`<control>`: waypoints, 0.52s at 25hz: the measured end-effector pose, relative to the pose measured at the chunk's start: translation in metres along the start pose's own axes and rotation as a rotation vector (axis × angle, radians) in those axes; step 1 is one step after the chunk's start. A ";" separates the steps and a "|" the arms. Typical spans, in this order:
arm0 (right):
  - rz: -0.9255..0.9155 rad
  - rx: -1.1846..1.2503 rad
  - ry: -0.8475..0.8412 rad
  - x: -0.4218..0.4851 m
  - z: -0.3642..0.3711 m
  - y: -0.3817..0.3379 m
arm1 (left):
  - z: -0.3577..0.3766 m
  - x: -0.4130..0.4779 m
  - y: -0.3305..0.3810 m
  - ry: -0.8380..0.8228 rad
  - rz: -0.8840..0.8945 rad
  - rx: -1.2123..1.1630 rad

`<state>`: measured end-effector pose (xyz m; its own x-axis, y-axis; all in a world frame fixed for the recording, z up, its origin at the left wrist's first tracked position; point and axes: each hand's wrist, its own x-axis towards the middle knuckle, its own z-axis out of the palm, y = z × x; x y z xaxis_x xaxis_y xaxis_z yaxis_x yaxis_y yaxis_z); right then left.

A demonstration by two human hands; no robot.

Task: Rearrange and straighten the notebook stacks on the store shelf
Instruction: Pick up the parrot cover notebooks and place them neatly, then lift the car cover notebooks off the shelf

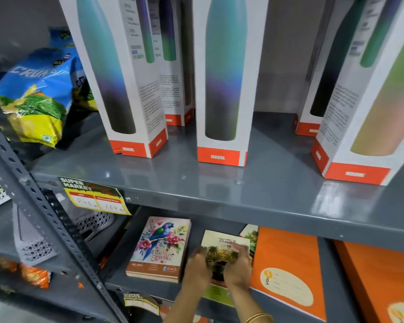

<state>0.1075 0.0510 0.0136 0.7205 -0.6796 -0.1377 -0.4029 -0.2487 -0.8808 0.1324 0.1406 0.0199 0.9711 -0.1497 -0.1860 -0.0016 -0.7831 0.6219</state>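
On the lower grey shelf (261,301) lies a stack of notebooks with a parrot and "Spring" cover (160,248). Right of it sits a smaller "travel" notebook (224,245) with palm trees on the cover. My left hand (197,268) grips its left side and my right hand (238,268) grips its right side. Its lower part is hidden by my hands. A stack of orange notebooks (287,259) lies just to the right, touching my right hand, and another orange stack (378,280) lies further right.
The upper shelf (219,194) overhangs the notebooks and carries several boxed bottles (222,89). A blue and yellow snack bag (37,89) lies at the left. A slotted upright post (51,220) crosses the left side, with a price tag (96,198) on the shelf edge.
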 end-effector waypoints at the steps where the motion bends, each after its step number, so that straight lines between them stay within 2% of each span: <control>1: 0.022 -0.023 0.009 0.001 -0.005 0.003 | 0.006 0.001 0.002 -0.034 -0.013 0.040; 4: 0.088 -0.023 -0.035 0.000 -0.010 0.009 | 0.013 0.001 0.002 -0.092 -0.070 0.068; 8: 0.164 0.059 -0.079 -0.003 -0.015 0.003 | 0.008 0.001 0.008 -0.074 -0.109 -0.034; 13: 0.303 0.330 -0.118 0.002 -0.034 0.003 | -0.007 0.005 0.005 -0.097 -0.207 -0.253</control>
<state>0.0888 0.0250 0.0265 0.6646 -0.6000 -0.4452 -0.4181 0.1952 -0.8872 0.1387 0.1399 0.0271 0.9173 -0.0696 -0.3922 0.2644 -0.6299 0.7303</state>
